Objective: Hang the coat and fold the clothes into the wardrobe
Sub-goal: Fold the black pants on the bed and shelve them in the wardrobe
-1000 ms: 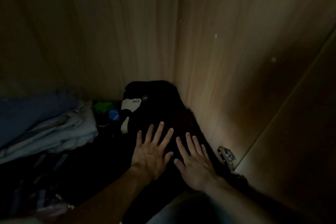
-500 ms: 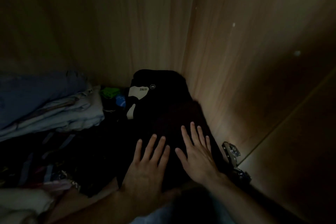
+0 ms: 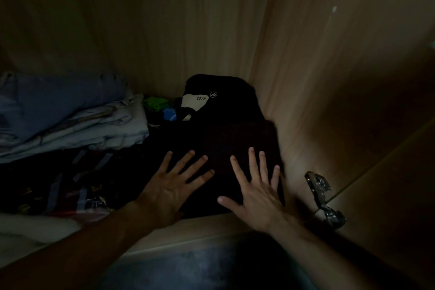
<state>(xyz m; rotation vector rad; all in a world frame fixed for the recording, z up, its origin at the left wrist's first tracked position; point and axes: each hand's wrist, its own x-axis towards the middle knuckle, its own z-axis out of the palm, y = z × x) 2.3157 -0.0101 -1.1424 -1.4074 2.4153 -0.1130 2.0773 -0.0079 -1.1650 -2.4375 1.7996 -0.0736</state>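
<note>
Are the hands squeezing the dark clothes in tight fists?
No, the left hand and the right hand are flat, fingers straight and spread, over the dark folded clothes.

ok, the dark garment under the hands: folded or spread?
Folded: the dark garment sits as a compact, straight-edged block in the wardrobe corner, with the right hand flat on top.

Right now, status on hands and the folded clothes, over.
Both open: left hand, right hand flat on dark folded clothes. Clothes on shelf against wardrobe side wall. Right of them, metal hinge, apart.
</note>
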